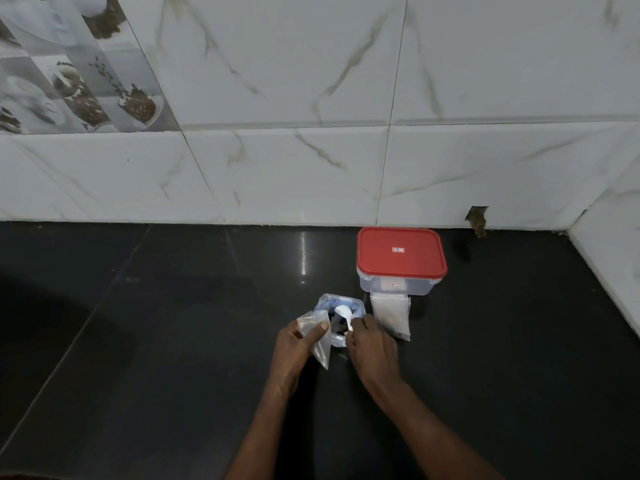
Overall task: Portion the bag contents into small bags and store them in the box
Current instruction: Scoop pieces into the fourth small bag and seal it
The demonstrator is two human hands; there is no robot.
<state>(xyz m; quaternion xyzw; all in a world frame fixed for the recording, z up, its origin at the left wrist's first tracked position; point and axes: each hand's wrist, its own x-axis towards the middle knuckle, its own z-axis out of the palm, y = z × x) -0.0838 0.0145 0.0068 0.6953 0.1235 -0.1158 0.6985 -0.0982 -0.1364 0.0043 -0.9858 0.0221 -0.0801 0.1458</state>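
Note:
A large clear bag (356, 306) with blue print stands open on the black counter. My right hand (370, 344) pinches the handle of a white spoon (343, 311) whose bowl is over the bag's mouth. My left hand (298, 344) holds a small clear bag (317, 336) upright just left of the large bag. A clear box with a red lid (401, 254) stands shut behind them. Small clear bags (391, 315) lie in front of the box.
The black counter (173, 341) runs to a white marble-tiled wall (311, 168) at the back and a side wall at the far right. A chipped hole (478, 220) shows in the tiles right of the box.

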